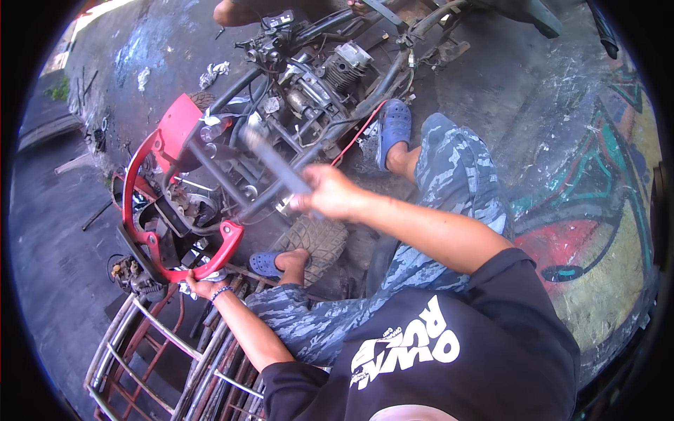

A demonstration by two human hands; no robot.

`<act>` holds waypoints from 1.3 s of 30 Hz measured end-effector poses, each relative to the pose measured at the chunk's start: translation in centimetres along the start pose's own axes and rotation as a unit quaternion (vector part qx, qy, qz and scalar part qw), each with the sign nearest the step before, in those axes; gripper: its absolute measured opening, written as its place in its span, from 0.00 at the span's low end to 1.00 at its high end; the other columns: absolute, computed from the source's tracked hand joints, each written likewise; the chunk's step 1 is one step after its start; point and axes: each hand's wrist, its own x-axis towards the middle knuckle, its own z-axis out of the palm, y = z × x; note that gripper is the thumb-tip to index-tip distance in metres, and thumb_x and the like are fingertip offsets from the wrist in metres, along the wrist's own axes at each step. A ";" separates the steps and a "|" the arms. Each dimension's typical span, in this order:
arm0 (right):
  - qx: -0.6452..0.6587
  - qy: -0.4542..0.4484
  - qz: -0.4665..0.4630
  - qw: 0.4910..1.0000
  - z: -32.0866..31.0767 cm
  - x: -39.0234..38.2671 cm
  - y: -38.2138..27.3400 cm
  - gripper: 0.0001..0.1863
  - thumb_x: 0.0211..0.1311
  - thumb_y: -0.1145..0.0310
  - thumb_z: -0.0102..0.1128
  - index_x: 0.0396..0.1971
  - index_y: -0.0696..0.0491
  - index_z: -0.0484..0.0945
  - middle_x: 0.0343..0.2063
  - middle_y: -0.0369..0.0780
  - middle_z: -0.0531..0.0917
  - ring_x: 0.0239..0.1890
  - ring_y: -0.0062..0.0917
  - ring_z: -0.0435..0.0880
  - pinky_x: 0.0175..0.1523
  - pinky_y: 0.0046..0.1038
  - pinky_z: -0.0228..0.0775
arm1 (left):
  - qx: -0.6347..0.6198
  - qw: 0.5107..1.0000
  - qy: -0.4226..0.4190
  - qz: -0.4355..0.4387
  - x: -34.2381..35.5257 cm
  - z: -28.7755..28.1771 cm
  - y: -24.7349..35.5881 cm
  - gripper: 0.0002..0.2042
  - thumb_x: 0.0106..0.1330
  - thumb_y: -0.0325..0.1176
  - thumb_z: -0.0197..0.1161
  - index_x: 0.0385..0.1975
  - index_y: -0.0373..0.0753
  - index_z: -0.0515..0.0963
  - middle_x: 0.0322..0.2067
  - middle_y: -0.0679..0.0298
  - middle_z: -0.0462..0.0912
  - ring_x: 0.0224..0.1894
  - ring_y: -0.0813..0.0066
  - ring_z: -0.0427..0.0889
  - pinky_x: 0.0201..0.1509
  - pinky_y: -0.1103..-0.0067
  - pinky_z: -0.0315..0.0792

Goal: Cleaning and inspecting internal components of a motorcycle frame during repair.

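My right hand (326,193) is closed round a grey stick-shaped tool (279,163), smeared by motion; its far end is paler, and I cannot tell its kind. The tool is over the dark tubular frame (217,168) of a stripped vehicle. At the lower left my left hand (205,286), with a beaded bracelet on the wrist, grips the lower edge of a red curved bar (230,245) at the frame's end. Part of those fingers is hidden behind the bar. A flat red panel (179,123) stands above it.
An engine (344,67) sits in the frame, with a red cable (361,133) beside it. Metal racks (151,337) lie at the lower left, and a tyre (319,245) is between my feet. Another person's arm (242,12) shows at the top. A painted wall (583,231) stands right.
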 end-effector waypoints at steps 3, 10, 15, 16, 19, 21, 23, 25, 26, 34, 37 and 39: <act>-0.128 -0.071 0.025 0.989 0.5 -1.7 0.0 0.14 0.47 0.71 0.69 0.32 0.62 0.77 0.22 0.41 0.83 0.20 0.22 0.82 0.25 0.25 0.74 | 0.014 0.999 0.010 0.028 0.0 -0.1 -0.1 0.16 0.56 0.43 0.53 0.38 0.37 0.71 0.39 0.55 0.77 0.42 0.54 0.78 0.50 0.57 0.71; 0.027 -0.071 0.054 0.996 -1.3 -0.7 -0.9 0.11 0.50 0.74 0.66 0.32 0.61 0.76 0.21 0.39 0.80 0.19 0.22 0.79 0.24 0.23 0.72 | 0.019 0.998 0.031 0.056 -1.3 1.4 -0.3 0.13 0.55 0.40 0.53 0.32 0.38 0.72 0.35 0.58 0.78 0.38 0.59 0.79 0.48 0.64 0.73; 0.209 -0.077 0.097 0.970 -2.0 -0.7 -3.5 0.15 0.55 0.73 0.65 0.40 0.59 0.72 0.24 0.37 0.79 0.23 0.22 0.81 0.28 0.25 0.73 | 0.083 0.982 0.107 0.130 -1.6 1.5 0.0 0.10 0.52 0.36 0.59 0.29 0.37 0.71 0.31 0.61 0.75 0.34 0.65 0.77 0.42 0.68 0.72; 0.216 -0.094 0.109 0.966 -2.1 -0.9 -4.0 0.16 0.55 0.72 0.65 0.41 0.58 0.71 0.24 0.37 0.79 0.24 0.23 0.81 0.28 0.26 0.74 | 0.116 0.973 0.126 0.157 -1.6 1.5 0.0 0.10 0.52 0.36 0.59 0.28 0.37 0.70 0.30 0.62 0.75 0.33 0.67 0.77 0.42 0.69 0.72; 0.216 -0.130 0.105 0.962 -2.2 -1.0 -4.1 0.17 0.55 0.71 0.65 0.43 0.55 0.71 0.26 0.36 0.79 0.25 0.23 0.82 0.29 0.26 0.76 | 0.089 0.974 0.135 0.156 -1.5 1.8 -0.1 0.11 0.55 0.37 0.60 0.28 0.35 0.74 0.31 0.64 0.74 0.33 0.70 0.75 0.41 0.71 0.71; 0.209 -0.166 0.076 0.961 -2.1 -1.0 -3.4 0.17 0.54 0.72 0.66 0.43 0.56 0.71 0.27 0.37 0.80 0.26 0.24 0.82 0.30 0.26 0.77 | 0.103 0.968 0.157 0.167 -1.5 2.1 -0.5 0.13 0.55 0.38 0.61 0.30 0.32 0.76 0.32 0.63 0.75 0.33 0.70 0.75 0.41 0.71 0.70; 0.209 -0.194 0.046 0.957 -1.7 -0.9 -2.9 0.18 0.54 0.73 0.66 0.43 0.58 0.71 0.28 0.38 0.80 0.26 0.23 0.82 0.30 0.25 0.77 | 0.116 0.961 0.173 0.183 -1.0 1.7 -0.5 0.17 0.51 0.40 0.63 0.30 0.29 0.78 0.32 0.61 0.77 0.32 0.69 0.76 0.40 0.71 0.71; 0.211 -0.218 0.021 0.953 -1.1 -1.2 -3.2 0.20 0.55 0.71 0.65 0.46 0.57 0.69 0.28 0.38 0.79 0.25 0.23 0.82 0.31 0.27 0.78 | 0.124 0.956 0.191 0.185 -0.7 1.3 -0.2 0.18 0.51 0.41 0.63 0.29 0.28 0.77 0.31 0.61 0.77 0.32 0.69 0.76 0.39 0.70 0.71; 0.209 -0.216 0.019 0.954 -1.4 -1.3 -3.4 0.20 0.55 0.71 0.65 0.46 0.57 0.69 0.28 0.38 0.79 0.25 0.23 0.82 0.31 0.27 0.78 | 0.129 0.955 0.195 0.182 -0.9 1.5 -0.3 0.18 0.51 0.41 0.63 0.29 0.28 0.77 0.31 0.61 0.77 0.31 0.69 0.76 0.38 0.70 0.72; 0.172 -0.113 0.083 0.975 -1.5 -1.6 -4.5 0.17 0.62 0.62 0.57 0.48 0.53 0.68 0.22 0.34 0.76 0.20 0.17 0.76 0.21 0.25 0.73 | 0.113 0.956 0.220 0.160 -2.4 3.1 -0.3 0.16 0.52 0.38 0.63 0.32 0.30 0.79 0.33 0.61 0.78 0.34 0.69 0.77 0.41 0.71 0.73; 0.152 -0.056 0.067 0.985 -1.9 -0.7 -4.8 0.17 0.63 0.63 0.56 0.48 0.54 0.69 0.19 0.32 0.73 0.17 0.15 0.74 0.19 0.19 0.66 | 0.110 0.953 0.233 0.161 -2.7 3.3 0.3 0.15 0.52 0.36 0.65 0.31 0.29 0.78 0.33 0.61 0.78 0.34 0.69 0.77 0.40 0.71 0.73; 0.132 -0.022 0.061 0.989 -2.5 -0.5 -4.7 0.18 0.62 0.63 0.57 0.48 0.54 0.68 0.18 0.31 0.73 0.16 0.15 0.73 0.18 0.16 0.63 | 0.107 0.955 0.240 0.136 -3.8 4.8 -0.1 0.12 0.52 0.34 0.65 0.30 0.31 0.78 0.33 0.63 0.77 0.34 0.70 0.77 0.40 0.71 0.73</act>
